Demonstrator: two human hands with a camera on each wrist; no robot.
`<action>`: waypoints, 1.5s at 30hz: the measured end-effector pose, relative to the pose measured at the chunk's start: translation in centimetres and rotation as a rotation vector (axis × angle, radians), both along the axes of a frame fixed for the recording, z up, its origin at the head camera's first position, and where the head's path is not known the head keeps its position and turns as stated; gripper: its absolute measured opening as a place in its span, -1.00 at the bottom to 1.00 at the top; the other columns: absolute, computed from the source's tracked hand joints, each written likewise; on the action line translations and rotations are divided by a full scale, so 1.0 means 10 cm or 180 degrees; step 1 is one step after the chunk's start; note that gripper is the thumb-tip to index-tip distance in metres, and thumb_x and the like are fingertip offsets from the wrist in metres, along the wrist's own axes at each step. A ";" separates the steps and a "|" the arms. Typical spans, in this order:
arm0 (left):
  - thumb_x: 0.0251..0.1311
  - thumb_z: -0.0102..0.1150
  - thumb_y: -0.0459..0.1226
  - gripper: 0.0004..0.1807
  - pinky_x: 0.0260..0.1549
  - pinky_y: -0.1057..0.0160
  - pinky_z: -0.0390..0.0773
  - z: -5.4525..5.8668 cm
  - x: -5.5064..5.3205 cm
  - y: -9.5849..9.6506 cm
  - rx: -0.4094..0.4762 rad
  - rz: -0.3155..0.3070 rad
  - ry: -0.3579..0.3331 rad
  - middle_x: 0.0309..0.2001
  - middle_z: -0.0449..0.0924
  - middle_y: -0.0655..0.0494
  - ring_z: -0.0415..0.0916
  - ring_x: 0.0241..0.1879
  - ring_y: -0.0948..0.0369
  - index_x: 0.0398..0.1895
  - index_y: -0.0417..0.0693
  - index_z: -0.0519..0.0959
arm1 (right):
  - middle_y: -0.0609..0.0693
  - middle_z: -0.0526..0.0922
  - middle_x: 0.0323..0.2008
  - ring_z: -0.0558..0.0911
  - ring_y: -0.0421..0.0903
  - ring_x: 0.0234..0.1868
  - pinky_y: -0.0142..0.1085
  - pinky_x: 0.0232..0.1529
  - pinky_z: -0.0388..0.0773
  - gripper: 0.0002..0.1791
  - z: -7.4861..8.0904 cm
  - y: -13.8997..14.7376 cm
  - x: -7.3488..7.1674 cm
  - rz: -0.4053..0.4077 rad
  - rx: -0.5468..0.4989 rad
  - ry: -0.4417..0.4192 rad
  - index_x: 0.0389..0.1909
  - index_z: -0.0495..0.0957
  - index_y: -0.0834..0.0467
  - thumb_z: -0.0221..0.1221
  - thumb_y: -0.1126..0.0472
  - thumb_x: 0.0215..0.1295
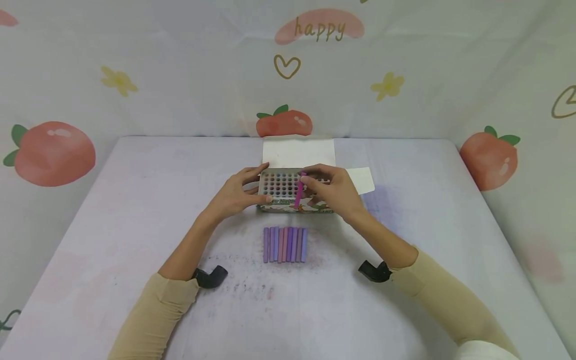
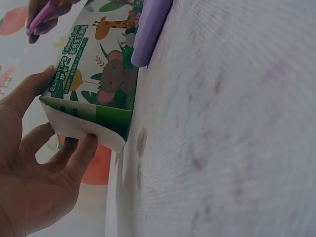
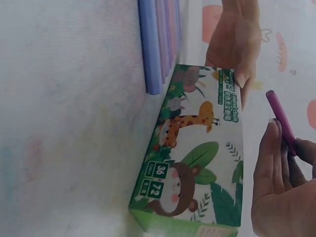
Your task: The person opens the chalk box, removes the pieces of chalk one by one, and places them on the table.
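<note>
A chalk box (image 1: pixel 288 207) printed with cartoon animals stands on the table, its upper face showing rows of chalk ends in a holed insert. At the box's left end my left hand (image 1: pixel 231 196) holds it, thumb at the front top edge and fingers at the side, touching a white flap (image 2: pixel 84 123) in the left wrist view. Above the box's right part, my right hand (image 1: pixel 336 192) pinches a magenta chalk stick (image 3: pixel 281 118) between thumb and fingertips. Several purple, pink and blue chalk sticks (image 1: pixel 285 245) lie side by side in front of the box.
The box's white lid (image 1: pixel 299 152) is folded back behind it, and another white flap (image 1: pixel 361 180) sticks out to the right. Chalk smudges mark the pale tablecloth (image 1: pixel 247 310). A printed curtain (image 1: pixel 202 60) hangs behind the table.
</note>
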State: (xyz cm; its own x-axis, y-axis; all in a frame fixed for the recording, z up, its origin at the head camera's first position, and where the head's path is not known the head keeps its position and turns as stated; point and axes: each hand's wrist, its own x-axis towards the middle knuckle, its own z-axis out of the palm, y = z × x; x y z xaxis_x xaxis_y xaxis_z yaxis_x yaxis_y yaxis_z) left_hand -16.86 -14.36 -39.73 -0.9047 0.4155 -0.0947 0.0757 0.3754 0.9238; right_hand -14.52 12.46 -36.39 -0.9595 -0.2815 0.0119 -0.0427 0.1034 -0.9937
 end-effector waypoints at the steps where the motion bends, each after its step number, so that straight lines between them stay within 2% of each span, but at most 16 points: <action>1: 0.10 0.48 -0.19 -0.05 0.36 0.00 0.38 0.00 0.00 0.00 0.0003 0.0005 -0.0007 0.45 0.13 -0.07 0.17 0.42 -0.17 0.55 0.25 0.18 | 0.17 0.69 -0.26 0.74 0.06 -0.32 0.01 -0.32 0.76 -0.68 -0.01 0.01 0.01 0.0008 0.0042 -0.0016 0.06 0.62 0.28 0.26 0.20 0.37; 13: 0.11 0.47 -0.18 -0.05 0.34 0.02 0.41 -0.01 0.00 -0.02 0.0036 -0.0003 0.0009 0.46 0.12 -0.06 0.17 0.42 -0.18 0.54 0.28 0.18 | 0.19 0.70 -0.25 0.73 0.19 -0.30 -0.03 -0.37 0.77 -0.67 -0.13 0.18 0.15 0.0200 0.0248 -0.0209 0.07 0.59 0.31 0.26 0.23 0.37; 21: 0.10 0.48 -0.17 -0.05 0.34 0.05 0.42 -0.03 -0.04 -0.03 -0.0027 -0.0031 0.0026 0.46 0.11 -0.06 0.16 0.44 -0.12 0.55 0.28 0.17 | 0.16 0.71 -0.25 0.74 0.14 -0.32 0.05 -0.33 0.76 -0.66 -0.23 0.23 0.32 0.0319 0.0472 -0.0414 0.07 0.62 0.27 0.27 0.19 0.36; 28: 0.11 0.48 -0.17 -0.04 0.34 0.06 0.42 -0.03 -0.02 0.00 -0.0035 -0.0046 0.0044 0.45 0.12 -0.07 0.15 0.44 -0.10 0.55 0.26 0.16 | 0.17 0.70 -0.18 0.75 0.05 -0.36 -0.08 -0.33 0.77 -0.63 -0.36 0.29 0.42 0.0360 0.0648 -0.0676 0.09 0.61 0.31 0.27 0.20 0.35; 37: 0.11 0.47 -0.17 -0.04 0.33 0.03 0.42 0.01 -0.02 0.01 -0.0036 -0.0050 0.0034 0.46 0.11 -0.09 0.16 0.43 -0.16 0.55 0.26 0.16 | 0.18 0.74 -0.30 0.75 0.04 -0.41 -0.10 -0.34 0.78 -0.72 -0.51 0.31 0.44 0.0360 0.0622 -0.0991 0.00 0.59 0.36 0.27 0.30 0.33; 45: 0.12 0.47 -0.18 -0.05 0.34 0.03 0.41 0.02 -0.01 0.00 -0.0019 -0.0061 -0.0007 0.47 0.09 -0.08 0.18 0.42 -0.17 0.55 0.25 0.16 | 0.19 0.73 -0.42 0.75 0.03 -0.44 -0.12 -0.32 0.78 -0.78 -0.58 0.27 0.42 0.0535 0.0700 -0.1055 -0.08 0.62 0.39 0.25 0.34 0.33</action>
